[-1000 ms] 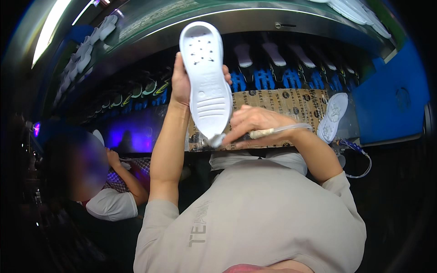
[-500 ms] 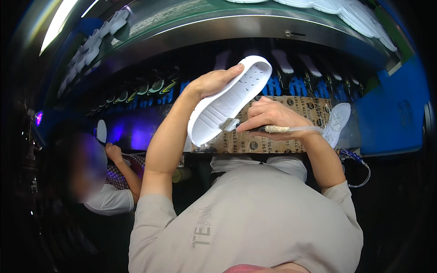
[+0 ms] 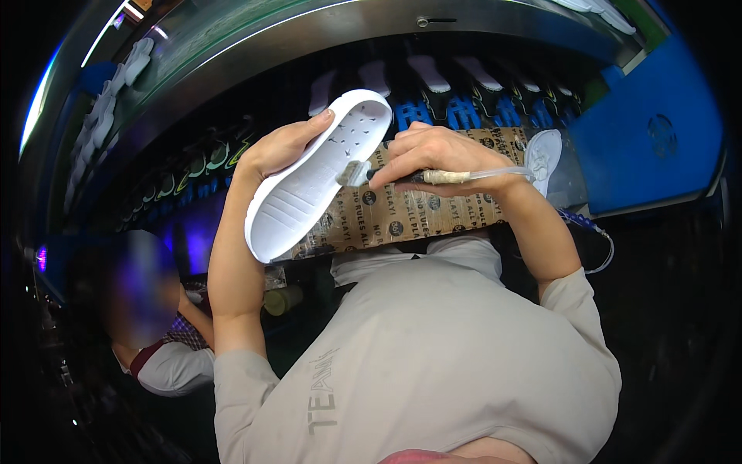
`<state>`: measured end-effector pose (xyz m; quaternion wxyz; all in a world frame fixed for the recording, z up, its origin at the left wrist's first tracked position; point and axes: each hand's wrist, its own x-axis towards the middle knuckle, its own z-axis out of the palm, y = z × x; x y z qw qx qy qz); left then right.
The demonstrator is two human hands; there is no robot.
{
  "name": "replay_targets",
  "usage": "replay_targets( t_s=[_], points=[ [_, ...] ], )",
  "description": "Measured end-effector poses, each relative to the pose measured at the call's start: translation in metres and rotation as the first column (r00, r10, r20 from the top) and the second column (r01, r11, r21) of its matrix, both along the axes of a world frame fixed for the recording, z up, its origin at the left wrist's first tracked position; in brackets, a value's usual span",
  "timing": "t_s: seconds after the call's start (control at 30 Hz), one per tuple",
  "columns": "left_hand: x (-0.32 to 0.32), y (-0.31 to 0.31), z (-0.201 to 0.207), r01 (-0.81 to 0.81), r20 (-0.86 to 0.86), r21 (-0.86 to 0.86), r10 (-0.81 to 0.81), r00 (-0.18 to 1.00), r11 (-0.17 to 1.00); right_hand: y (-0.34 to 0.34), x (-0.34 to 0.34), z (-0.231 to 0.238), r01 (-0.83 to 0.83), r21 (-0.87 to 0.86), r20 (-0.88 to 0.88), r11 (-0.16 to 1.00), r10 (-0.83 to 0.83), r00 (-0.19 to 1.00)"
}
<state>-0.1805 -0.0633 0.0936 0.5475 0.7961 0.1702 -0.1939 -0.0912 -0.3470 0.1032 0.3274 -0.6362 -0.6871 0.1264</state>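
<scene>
A white shoe sole [image 3: 297,207] with a raised rim is tilted in my left hand [image 3: 292,147]. My thumb lies over its rim near the toe end, and the other fingers are hidden behind it. Small dark slits mark the sole's upper half; ridges cross its lower half. My right hand [image 3: 440,160] is closed round a brush [image 3: 357,174] with a dark handle, a taped section and a clear tube running back over the wrist. The bristles are at the inside of the sole, about midway along; whether they touch it I cannot tell.
Printed brown cardboard [image 3: 394,213] covers the bench under my hands. Another white sole [image 3: 543,155] lies at its right end. Beyond hang several lasts [image 3: 429,73] on blue holders, below a metal-edged conveyor [image 3: 340,35]. A blue panel [image 3: 649,139] stands right; a co-worker [image 3: 174,363] sits left.
The brush has moved from the sole's ridged lower end up toward its middle. The view has shifted, so the bench and the sole sit further left in the picture.
</scene>
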Motion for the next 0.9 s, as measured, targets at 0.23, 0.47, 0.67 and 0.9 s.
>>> replay_targets(
  t_s=[0.23, 0.47, 0.67, 0.9],
  points=[
    [-0.013, 0.001, 0.005, -0.051, 0.031, -0.104, 0.054, 0.998, 0.993, -0.003, 0.016, -0.004, 0.070, 0.080, 0.068, 0.994, -0.076, 0.995],
    [-0.019, 0.016, -0.005, -0.068, 0.035, -0.206, 0.077, 0.996, 0.976, -0.004, 0.023, 0.004, 0.163, 0.128, 0.189, 0.978, -0.186, 0.964],
    [-0.021, 0.016, -0.020, -0.248, -0.027, -0.300, 0.252, 0.967, 0.921, -0.003, 0.019, 0.002, 0.045, 0.074, -0.213, 0.996, -0.029, 0.977],
    [0.001, -0.010, -0.067, -0.146, 0.031, -0.851, 0.326, 0.945, 0.504, 0.032, -0.028, -0.054, 0.370, 0.344, -0.024, 0.863, -0.385, 0.922]
  ],
)
